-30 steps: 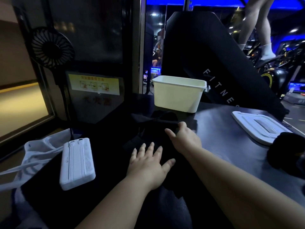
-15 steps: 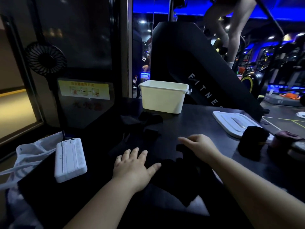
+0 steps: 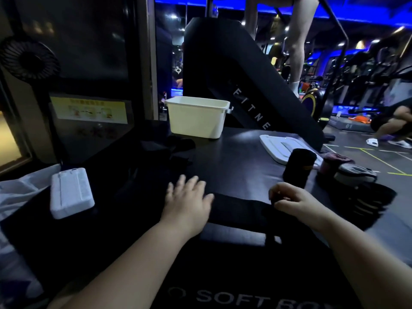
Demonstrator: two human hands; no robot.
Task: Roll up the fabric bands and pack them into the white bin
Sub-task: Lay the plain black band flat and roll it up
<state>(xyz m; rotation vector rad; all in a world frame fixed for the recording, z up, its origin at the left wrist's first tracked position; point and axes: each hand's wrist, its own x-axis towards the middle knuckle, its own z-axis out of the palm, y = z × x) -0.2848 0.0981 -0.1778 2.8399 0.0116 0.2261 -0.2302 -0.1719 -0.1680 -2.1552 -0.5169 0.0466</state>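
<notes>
The right hand (image 3: 293, 202), right of centre, has its fingers and thumb curled round one end of a black band (image 3: 240, 210), pinching it. The band lies flat, stretched leftward across the dark table (image 3: 234, 161). The left hand (image 3: 187, 200) rests palm down on its other end, fingers straight and spread, a little blurred.

Just beyond the right hand a black roll (image 3: 298, 167) stands upright. To its right lie a reddish roll (image 3: 334, 160) and a grey one (image 3: 354, 175), close together, with more dark bands (image 3: 370, 201) below them near the right edge. A white lid (image 3: 278, 144) lies flat behind the black roll.

The white bin (image 3: 197, 118) stands at the table's far edge, above centre, well apart from both hands; its inside is hidden. A loose heap of black fabric (image 3: 171, 148) lies just in front of it to the left. A white ribbed box (image 3: 70, 192) sits at the left of the frame, with a fan (image 3: 29, 59) at the upper left.
</notes>
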